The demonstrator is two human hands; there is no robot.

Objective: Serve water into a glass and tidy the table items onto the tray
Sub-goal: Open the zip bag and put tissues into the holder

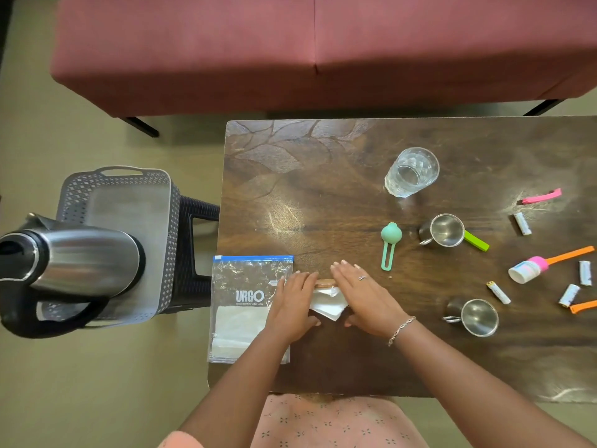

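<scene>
Maroon upholstery of a long sofa [290, 43] fills the far side of the room, above a beige floor. Next down in size is the dark wooden table [323, 195], and to its left a grey perforated tray [129, 202] sits on a dark stool [197, 227], with nothing from the table in it that I can see. A steel kettle [80, 257] with a black handle overlaps the tray's near left corner; whether it stands in the tray I cannot tell. A clear zip bag [245, 305] printed URGO lies at the table's left edge. Just right of it the person's left hand [295, 305] and right hand [361, 295] lie flat side by side, fingers straight, pressing down on a folded white napkin [326, 307]; neither hand grips anything. The glass [412, 173] stands well apart toward the far side, and I cannot tell how much water is in it. Two steel cups are on the right: one [444, 230] mid-table touching a green clip [476, 241], the other [478, 316] nearer the person. A mint green gadget [389, 244] lies between the hands and the first cup. A small white bottle [525, 270] with a pink cap, a pink clip [541, 197], orange clips [570, 255] and several small white cylinders [522, 224] are scattered at the right edge.
</scene>
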